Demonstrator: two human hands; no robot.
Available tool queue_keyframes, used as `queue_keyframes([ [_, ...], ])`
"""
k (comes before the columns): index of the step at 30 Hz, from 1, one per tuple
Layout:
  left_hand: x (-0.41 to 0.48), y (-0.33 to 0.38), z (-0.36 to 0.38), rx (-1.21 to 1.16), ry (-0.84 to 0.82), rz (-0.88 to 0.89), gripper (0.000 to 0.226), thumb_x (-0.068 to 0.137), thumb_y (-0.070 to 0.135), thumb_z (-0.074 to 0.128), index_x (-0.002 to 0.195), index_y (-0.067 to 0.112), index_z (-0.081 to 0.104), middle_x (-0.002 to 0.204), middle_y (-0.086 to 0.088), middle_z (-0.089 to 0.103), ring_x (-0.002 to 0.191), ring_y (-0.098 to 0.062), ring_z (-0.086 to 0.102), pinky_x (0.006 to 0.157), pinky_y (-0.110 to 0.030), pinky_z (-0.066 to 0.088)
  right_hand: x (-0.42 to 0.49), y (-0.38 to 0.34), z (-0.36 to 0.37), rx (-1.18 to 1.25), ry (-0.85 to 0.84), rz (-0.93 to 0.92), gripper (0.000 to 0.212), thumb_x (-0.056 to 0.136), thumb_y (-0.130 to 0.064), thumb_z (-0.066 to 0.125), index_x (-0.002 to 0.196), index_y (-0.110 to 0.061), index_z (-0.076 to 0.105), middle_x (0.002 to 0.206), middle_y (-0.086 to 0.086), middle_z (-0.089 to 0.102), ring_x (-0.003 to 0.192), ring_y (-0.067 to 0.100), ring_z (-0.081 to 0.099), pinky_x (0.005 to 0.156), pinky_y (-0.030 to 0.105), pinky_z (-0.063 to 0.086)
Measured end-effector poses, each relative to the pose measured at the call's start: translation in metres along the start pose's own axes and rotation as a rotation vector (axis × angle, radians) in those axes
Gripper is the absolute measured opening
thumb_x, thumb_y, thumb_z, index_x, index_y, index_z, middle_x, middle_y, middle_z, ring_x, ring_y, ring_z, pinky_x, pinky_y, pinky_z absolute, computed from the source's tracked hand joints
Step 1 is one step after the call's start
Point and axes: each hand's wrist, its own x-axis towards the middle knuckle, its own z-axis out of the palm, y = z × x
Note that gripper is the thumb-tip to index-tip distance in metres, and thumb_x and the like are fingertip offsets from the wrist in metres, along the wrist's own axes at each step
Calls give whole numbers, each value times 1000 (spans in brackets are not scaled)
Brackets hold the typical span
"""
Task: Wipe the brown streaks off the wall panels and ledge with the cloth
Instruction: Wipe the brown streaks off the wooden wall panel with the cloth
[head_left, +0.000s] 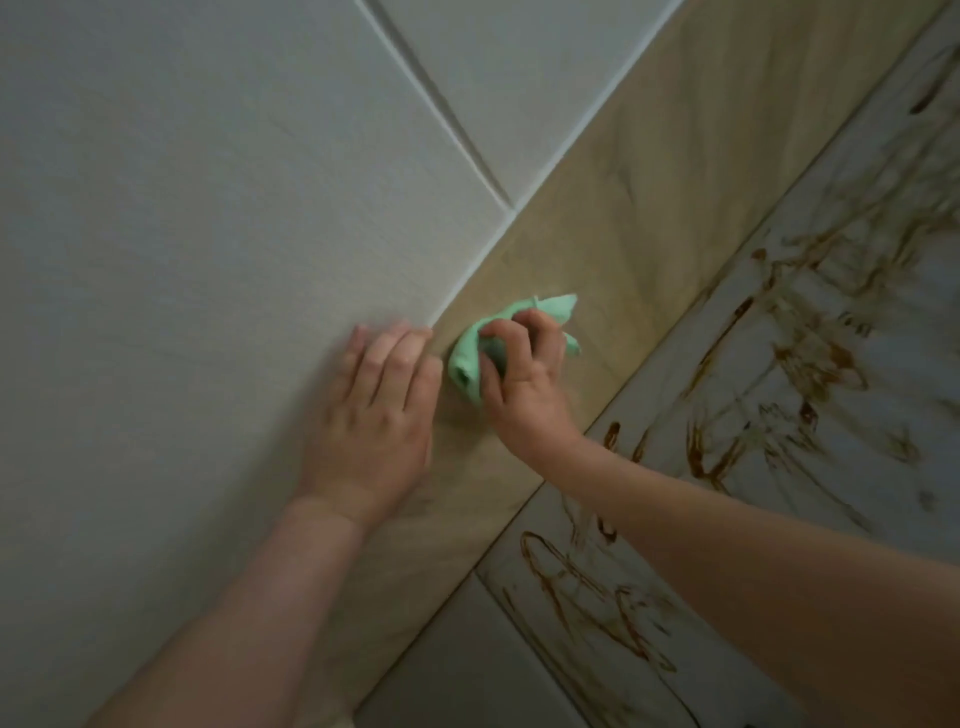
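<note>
Now the left hand (374, 415) lies flat on the unmarked white panel (182, 234), fingers straight, holding nothing. Just beside it, the right hand (524, 384) bunches the cloth (467, 358) in curled fingers against the ledge (649, 208), which runs diagonally from lower left to upper right. The streaks (810, 364) lie across the ledge's other edge, to the right of the cloth. The right hand is nearer, so the next wipe likely goes that way.

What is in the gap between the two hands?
In the head view, the bunched green cloth, gripped by the right hand, fills most of that gap. A sliver of tan ledge shows beside the flat left hand.
</note>
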Motion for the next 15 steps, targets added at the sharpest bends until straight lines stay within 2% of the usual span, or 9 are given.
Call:
queue_keyframes([
  [3, 33, 4, 2, 58, -76, 109, 51, 90, 13, 49, 138, -2, 54, 154, -23, 47, 148, -39, 38, 128, -53, 18, 12, 8, 7, 39, 122, 115, 36, 96, -33, 54, 129, -34, 41, 146, 2, 28, 138, 26, 30, 110, 37, 36],
  [5, 50, 9, 5, 121, -154, 146, 70, 87, 25, 52, 150, -4, 43, 163, -24, 32, 155, -39, 25, 129, -53, 12, 21, 13, 12, 163, 226, 290, 40, 100, -27, 51, 138, -28, 37, 156, 0, 21, 148, 24, 23, 118, 37, 29],
  [7, 65, 14, 12, 193, -216, 174, 83, 93, 37, 43, 161, -4, 18, 170, -25, 7, 159, -38, 3, 129, -51, 2, 37, 18, 19, 340, 317, 501, 44, 106, -25, 43, 147, -28, 29, 166, -2, 14, 155, 19, 15, 126, 42, 21],
  [9, 76, 18, 26, 254, -251, 194, 84, 99, 43, 27, 162, 0, -10, 168, -24, -19, 157, -38, -17, 128, -51, -7, 51, 32, 28, 446, 408, 662, 48, 109, -31, 33, 155, -32, 20, 170, 0, 11, 157, 20, 12, 128, 48, 17],
  [10, 79, 19, 32, 284, -265, 206, 83, 101, 44, 22, 161, 2, -16, 166, -25, -27, 155, -40, -22, 128, -52, -9, 56, 42, 31, 479, 458, 725, 49, 109, -34, 30, 157, -33, 17, 171, 1, 13, 157, 22, 14, 127, 50, 18],
  [12, 80, 16, 41, 318, -266, 236, 83, 101, 45, 23, 162, 2, -14, 165, -27, -27, 155, -44, -21, 127, -54, -8, 60, 71, 37, 524, 541, 837, 49, 110, -37, 27, 158, -34, 18, 168, 4, 22, 153, 27, 24, 125, 50, 22],
  [15, 80, 11, 50, 318, -224, 274, 82, 96, 42, 20, 163, 3, -4, 169, -24, -18, 155, -47, -16, 127, -56, -8, 52, 124, 46, 545, 608, 951, 52, 110, -33, 28, 161, -26, 20, 164, 10, 33, 148, 29, 36, 121, 39, 29],
])
